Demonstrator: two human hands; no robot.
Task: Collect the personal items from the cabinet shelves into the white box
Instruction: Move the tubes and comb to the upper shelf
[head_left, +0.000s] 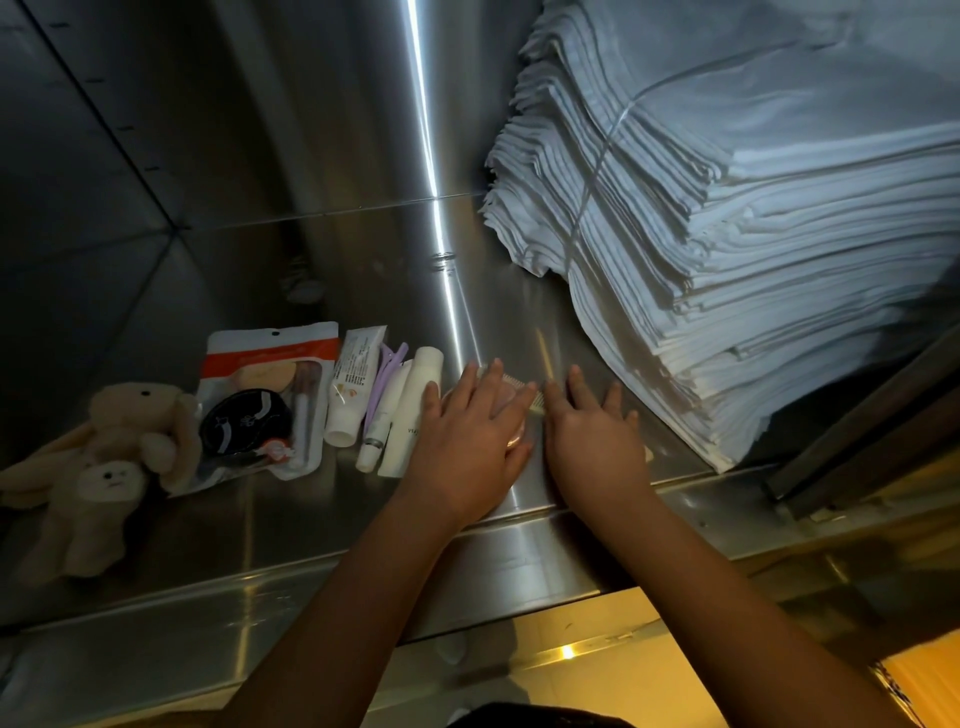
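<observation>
Both hands lie flat on the steel cabinet shelf (363, 270), near the front edge at about 6 o'clock of the view. The left hand (470, 431) rests with fingers straight over a pale comb (515, 387) and a round pink case (514, 441), most of which it hides. The right hand (592, 431), fingers spread and uncurled, presses the shelf just beside it at 3 o'clock, near the comb's end; neither hand grips anything yet.

At 9 o'clock of the left hand lie a white bottle (415, 410), purple hair clips (382, 379), a cream tube (350, 389), a clear pouch (270, 395) of makeup sponges, and beige plush toys (104, 457) farthest out. The white box is out of view.

The comb is probably light, thin and stiff, lying flat on slick metal, so sliding it to the edge or pinching its spine should work. The case looks smooth and possibly breakable: take it by its rim.
</observation>
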